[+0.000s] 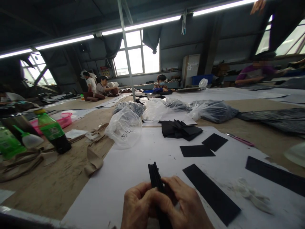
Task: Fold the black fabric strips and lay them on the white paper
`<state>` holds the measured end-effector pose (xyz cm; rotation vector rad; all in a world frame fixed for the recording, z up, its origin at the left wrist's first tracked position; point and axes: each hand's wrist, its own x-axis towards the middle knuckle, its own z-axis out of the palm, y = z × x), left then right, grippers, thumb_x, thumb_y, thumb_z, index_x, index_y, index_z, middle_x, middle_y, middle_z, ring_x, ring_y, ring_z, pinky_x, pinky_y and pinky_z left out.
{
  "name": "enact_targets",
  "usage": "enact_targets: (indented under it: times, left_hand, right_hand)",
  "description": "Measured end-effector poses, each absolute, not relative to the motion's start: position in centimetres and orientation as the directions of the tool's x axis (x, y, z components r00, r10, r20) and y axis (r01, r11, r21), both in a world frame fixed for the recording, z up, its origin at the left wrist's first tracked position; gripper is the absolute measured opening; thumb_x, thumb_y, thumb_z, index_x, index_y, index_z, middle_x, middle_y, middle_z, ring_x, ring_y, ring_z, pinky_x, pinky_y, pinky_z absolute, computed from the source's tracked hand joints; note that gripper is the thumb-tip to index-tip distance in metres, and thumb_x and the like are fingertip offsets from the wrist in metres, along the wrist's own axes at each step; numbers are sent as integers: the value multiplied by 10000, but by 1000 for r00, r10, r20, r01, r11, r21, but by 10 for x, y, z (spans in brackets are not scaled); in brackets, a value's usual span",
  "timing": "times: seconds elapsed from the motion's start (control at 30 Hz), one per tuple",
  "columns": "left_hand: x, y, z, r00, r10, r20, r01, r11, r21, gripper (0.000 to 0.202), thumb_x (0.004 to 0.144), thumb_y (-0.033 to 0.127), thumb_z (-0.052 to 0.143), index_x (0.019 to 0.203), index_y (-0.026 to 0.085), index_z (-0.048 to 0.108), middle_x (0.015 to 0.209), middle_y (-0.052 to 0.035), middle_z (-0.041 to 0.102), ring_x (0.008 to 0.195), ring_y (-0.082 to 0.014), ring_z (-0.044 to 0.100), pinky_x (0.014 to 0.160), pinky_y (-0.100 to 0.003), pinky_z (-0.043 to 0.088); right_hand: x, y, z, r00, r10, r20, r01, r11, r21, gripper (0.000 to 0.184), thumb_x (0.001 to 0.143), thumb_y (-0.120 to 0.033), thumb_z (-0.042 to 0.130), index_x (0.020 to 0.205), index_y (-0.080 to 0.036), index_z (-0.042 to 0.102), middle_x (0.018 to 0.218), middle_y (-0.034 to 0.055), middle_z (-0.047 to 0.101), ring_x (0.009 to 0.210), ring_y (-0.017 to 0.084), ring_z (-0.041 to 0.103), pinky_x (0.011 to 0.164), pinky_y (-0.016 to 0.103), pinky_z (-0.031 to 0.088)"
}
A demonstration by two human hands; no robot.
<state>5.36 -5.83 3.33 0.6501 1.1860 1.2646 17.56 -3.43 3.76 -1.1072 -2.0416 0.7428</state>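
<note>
Both my hands meet at the bottom centre over a white sheet [133, 165]. My left hand [137, 206] and my right hand [188, 206] are closed together around a thin stack of black pieces [155, 176] that stands on edge and sticks up between them. A long black strip [211, 194] lies flat just right of my right hand. Two smaller black rectangles [196, 150] [214, 142] lie farther up the sheet. Behind them sits a loose pile of black pieces [181, 129].
A green bottle [53, 133], a squeeze bottle [30, 139] and a pink tub [65, 119] stand at left on brown paper. Plastic bags [124, 127] [212, 111] lie behind the sheet. Another black strip [274, 175] lies at right. Seated people [162, 84] work at far tables.
</note>
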Motion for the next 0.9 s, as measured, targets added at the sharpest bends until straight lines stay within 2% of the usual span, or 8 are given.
enact_targets:
  times: [0.07,0.23,0.4,0.47,0.6,0.7,0.8,0.9]
  left_hand:
    - [54,-59,33,-101,945,-312,-403,248,881,316,610,317,692,817,78,685,620,-74,671,517,-135,581,490,-211,441]
    - [51,-60,25,-96,944,-317,-433,247,867,325,599,316,709,802,64,679,616,-91,669,521,-160,597,478,-230,454]
    - [49,-58,21,-87,941,-328,-486,248,838,317,593,328,717,789,82,677,613,-76,661,538,-155,599,499,-232,461]
    - [50,-58,22,-78,942,-328,-499,248,831,311,601,324,714,792,82,676,629,-85,668,562,-167,613,523,-240,469]
    - [51,-60,25,-77,945,-317,-495,239,835,271,629,294,698,789,76,679,649,-99,680,559,-170,621,522,-238,472]
    - [51,-61,25,-71,952,-297,-469,231,852,265,639,290,689,787,70,682,661,-106,683,564,-171,624,503,-230,474]
    - [50,-61,24,-77,957,-278,-451,216,866,258,654,289,679,786,67,677,654,-97,679,552,-163,617,491,-225,476]
    - [49,-60,22,-68,961,-268,-438,212,874,269,660,302,676,790,66,669,621,-82,666,530,-152,604,490,-224,478]
  right_hand:
    - [176,-35,45,-378,896,233,503,410,-761,168,752,-302,530,809,-167,611,772,46,607,706,178,573,639,267,443]
    - [178,-34,54,-310,945,102,450,240,-860,190,739,-224,463,772,-169,642,771,42,648,699,175,605,649,243,454]
    - [178,-33,52,-285,954,96,322,189,-928,236,758,-260,452,820,-170,661,741,29,665,655,174,616,591,230,462]
    - [177,-34,50,-286,948,137,358,238,-903,229,755,-256,457,822,-170,658,750,34,661,662,175,614,607,238,464]
    - [174,-36,47,-316,921,227,542,372,-753,157,715,-235,498,779,-176,629,737,40,633,674,187,588,605,262,453]
    - [172,-36,48,-325,918,226,579,382,-720,153,685,-182,483,752,-183,621,727,32,631,668,178,577,592,256,441]
    - [172,-36,53,-289,946,145,538,286,-793,186,654,-155,473,740,-179,636,716,28,640,655,172,580,579,243,439]
    - [174,-35,59,-298,954,15,384,134,-914,228,643,-152,466,758,-172,662,696,17,648,644,164,592,562,223,444]
